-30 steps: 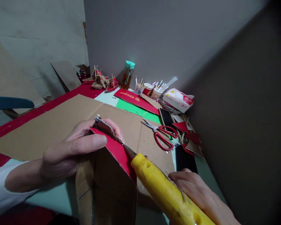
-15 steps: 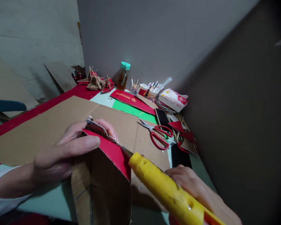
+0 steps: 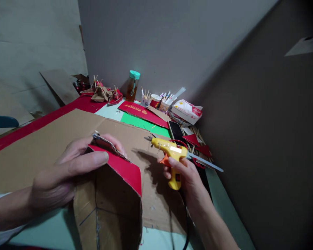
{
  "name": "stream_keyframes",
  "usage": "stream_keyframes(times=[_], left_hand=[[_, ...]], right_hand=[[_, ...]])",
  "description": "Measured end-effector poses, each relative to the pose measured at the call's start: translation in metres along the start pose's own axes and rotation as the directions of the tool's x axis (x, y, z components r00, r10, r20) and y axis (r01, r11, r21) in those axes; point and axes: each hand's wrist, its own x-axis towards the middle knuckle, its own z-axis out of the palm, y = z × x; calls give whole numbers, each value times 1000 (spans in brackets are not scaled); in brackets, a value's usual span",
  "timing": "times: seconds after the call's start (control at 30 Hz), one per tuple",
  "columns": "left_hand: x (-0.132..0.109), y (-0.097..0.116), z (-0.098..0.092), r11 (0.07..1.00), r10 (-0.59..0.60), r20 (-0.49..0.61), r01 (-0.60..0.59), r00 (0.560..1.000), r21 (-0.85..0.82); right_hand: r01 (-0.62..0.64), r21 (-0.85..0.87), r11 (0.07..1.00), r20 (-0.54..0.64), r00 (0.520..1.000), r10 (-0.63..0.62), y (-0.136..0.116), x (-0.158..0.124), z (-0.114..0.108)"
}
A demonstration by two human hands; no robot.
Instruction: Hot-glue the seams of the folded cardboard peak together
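My left hand [image 3: 65,170] pinches the upper edge of a folded cardboard piece [image 3: 117,211], thumb on its red outer face and fingers behind. Brown board with drawn dark lines shows on the piece's inner side. Along its top edge runs a raw, layered cut. My right hand [image 3: 189,175] is wrapped round the handle of a yellow hot glue gun [image 3: 169,148], a finger at its orange trigger. The gun's nozzle points left, apart from the cardboard piece. A translucent glue stick [image 3: 206,161] juts from its rear, and a dark cord hangs below.
Flat cardboard [image 3: 54,139] covers much of the table. Farther back are a red printed strip [image 3: 143,111], a bottle [image 3: 133,86], cups of sticks and pens [image 3: 164,104], a tissue pack [image 3: 187,111] and a phone [image 3: 176,130]. Small cardboard models [image 3: 101,93] stand at back left. Scissors are mostly hidden behind the gun.
The glue gun has moved away from the cardboard piece's edge, rightward and farther from me, with my right hand still round it. My left hand keeps its hold. The view has shifted slightly.
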Motion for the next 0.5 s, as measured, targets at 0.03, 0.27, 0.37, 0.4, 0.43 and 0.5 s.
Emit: stream_keyframes(times=[0.03, 0.27, 0.37, 0.4, 0.43, 0.5], left_hand=[[0, 0, 0, 999, -10, -16, 10, 1000, 47], [0, 10, 11, 977, -3, 8, 1, 1000, 214], [1, 12, 13, 974, -15, 7, 13, 1000, 228], [1, 13, 14, 973, -29, -14, 31, 999, 227], [1, 13, 15, 975, -51, -23, 55, 998, 214], [1, 15, 17, 980, -132, -9, 132, 991, 150]], right_hand=[[-18, -41, 999, 23, 1000, 19, 3, 3, 1], [42, -552, 833, 30, 999, -31, 5, 2, 2], [69, -745, 664, -70, 981, -181, -2, -12, -1], [98, -796, 597, -61, 969, -240, -6, -19, -1], [151, -835, 530, -16, 955, -297, -11, -27, 0], [447, -855, 262, 289, 831, -475, -21, -42, 9]])
